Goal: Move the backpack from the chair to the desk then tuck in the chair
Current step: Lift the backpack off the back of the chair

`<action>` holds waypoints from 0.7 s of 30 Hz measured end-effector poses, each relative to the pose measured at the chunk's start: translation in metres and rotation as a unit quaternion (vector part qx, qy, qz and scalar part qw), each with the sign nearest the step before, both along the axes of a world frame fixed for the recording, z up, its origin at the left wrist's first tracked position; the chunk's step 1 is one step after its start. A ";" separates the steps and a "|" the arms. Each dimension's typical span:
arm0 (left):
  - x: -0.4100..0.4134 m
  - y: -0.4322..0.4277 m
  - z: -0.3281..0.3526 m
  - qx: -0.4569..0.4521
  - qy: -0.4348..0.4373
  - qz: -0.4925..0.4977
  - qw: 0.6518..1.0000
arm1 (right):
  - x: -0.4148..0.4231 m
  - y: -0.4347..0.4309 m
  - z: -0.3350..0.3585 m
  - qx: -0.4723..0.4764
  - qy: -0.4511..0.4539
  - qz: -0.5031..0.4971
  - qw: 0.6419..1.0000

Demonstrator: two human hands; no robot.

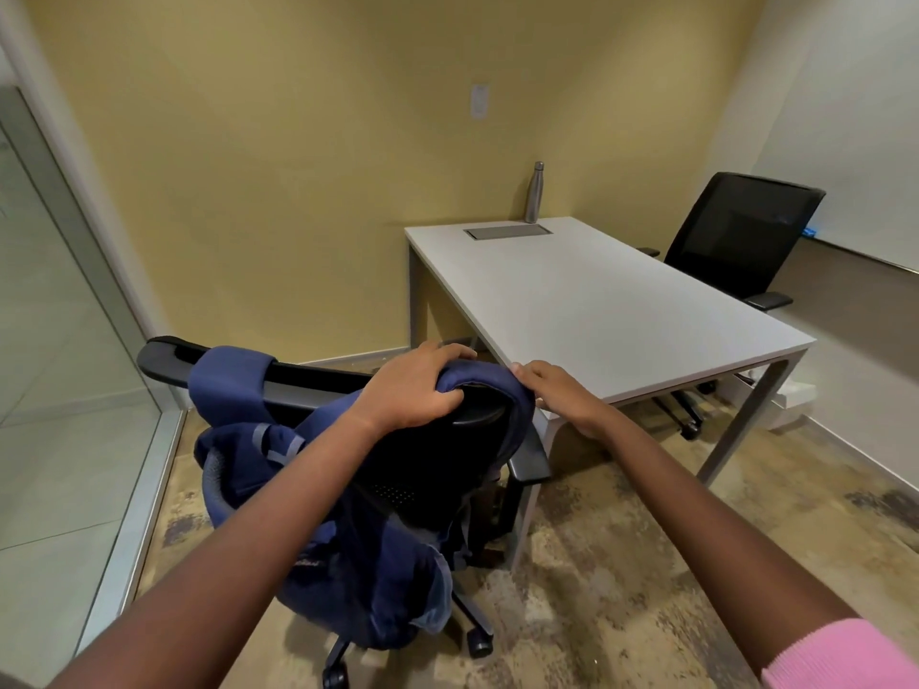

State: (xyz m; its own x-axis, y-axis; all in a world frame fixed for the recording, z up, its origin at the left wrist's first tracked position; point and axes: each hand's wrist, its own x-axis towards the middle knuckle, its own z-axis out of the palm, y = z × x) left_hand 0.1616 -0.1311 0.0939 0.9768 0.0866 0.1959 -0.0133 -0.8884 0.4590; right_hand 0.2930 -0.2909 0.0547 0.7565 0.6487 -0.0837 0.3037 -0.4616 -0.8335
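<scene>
A navy blue backpack (348,554) hangs on the back of a black office chair (529,457), its straps looped over the backrest's top corners. My left hand (417,385) grips the right-hand strap on top of the backrest. Just beside it, my right hand (562,392) pinches the same strap at its right edge. The white desk (621,310) stands to the right of the chair; the chair's armrest is near the desk's front left leg.
A steel bottle (534,192) stands at the desk's far edge beside a grey cable hatch (507,231). A second black chair (736,241) sits behind the desk on the right. A glass partition (59,370) runs along the left. Worn floor lies in front.
</scene>
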 end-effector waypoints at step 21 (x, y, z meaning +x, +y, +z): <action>-0.069 -0.025 -0.018 0.233 -0.051 -0.020 0.971 | -0.126 -0.015 -0.030 0.024 -0.229 0.006 0.973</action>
State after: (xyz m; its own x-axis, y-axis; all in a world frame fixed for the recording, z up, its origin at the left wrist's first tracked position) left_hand 0.0930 -0.1556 0.0761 0.9510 -0.0726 0.3005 -0.0768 -0.9970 0.0023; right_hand 0.1671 -0.3055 0.0247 0.7003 0.6521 0.2906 0.6528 -0.4201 -0.6304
